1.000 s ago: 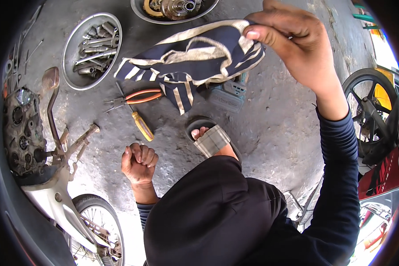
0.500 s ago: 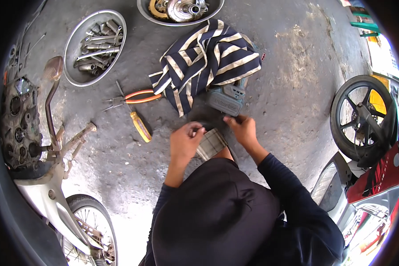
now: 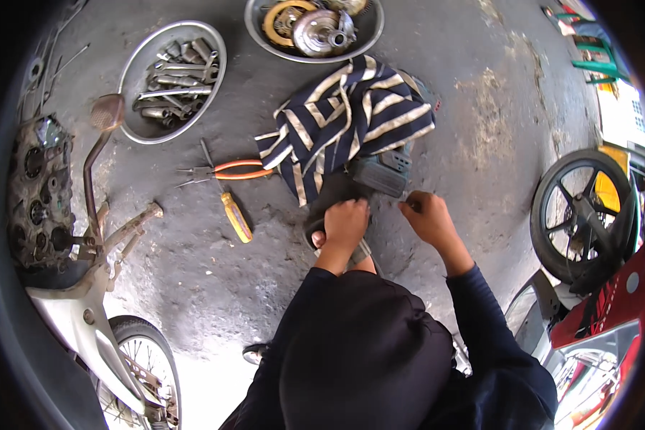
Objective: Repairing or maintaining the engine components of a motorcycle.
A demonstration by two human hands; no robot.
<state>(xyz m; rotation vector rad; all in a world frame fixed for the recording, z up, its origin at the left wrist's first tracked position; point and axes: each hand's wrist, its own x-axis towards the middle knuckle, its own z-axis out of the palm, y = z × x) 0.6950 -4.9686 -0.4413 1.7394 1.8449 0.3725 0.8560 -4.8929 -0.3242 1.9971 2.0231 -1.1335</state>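
My left hand (image 3: 345,226) is closed over dark footwear (image 3: 312,223) and a checkered cloth edge (image 3: 362,252); what its curled fingers hold, if anything, is hidden. To its right, my right hand (image 3: 431,217) hovers apart with thumb and fingers pinched together, and anything in them is too small to make out. Just beyond both hands lies a grey-blue power tool battery (image 3: 381,174). A dark blue and cream striped cloth (image 3: 347,118) covers the rest of that tool. Orange-handled pliers (image 3: 242,170) and a yellow-handled screwdriver (image 3: 236,218) rest on the floor at the left.
A metal basin of wrenches and sockets (image 3: 127,115) stands at far left, and another basin with round metal parts (image 3: 251,32) at the top. Motorcycle parts with an engine (image 3: 39,190) line the left side. A black wheel (image 3: 545,236) and red bodywork (image 3: 609,294) are at right.
My left hand has moved right and turned over the footwear and checkered cloth. My right hand has shifted right, away from the battery. The whole view has moved slightly.
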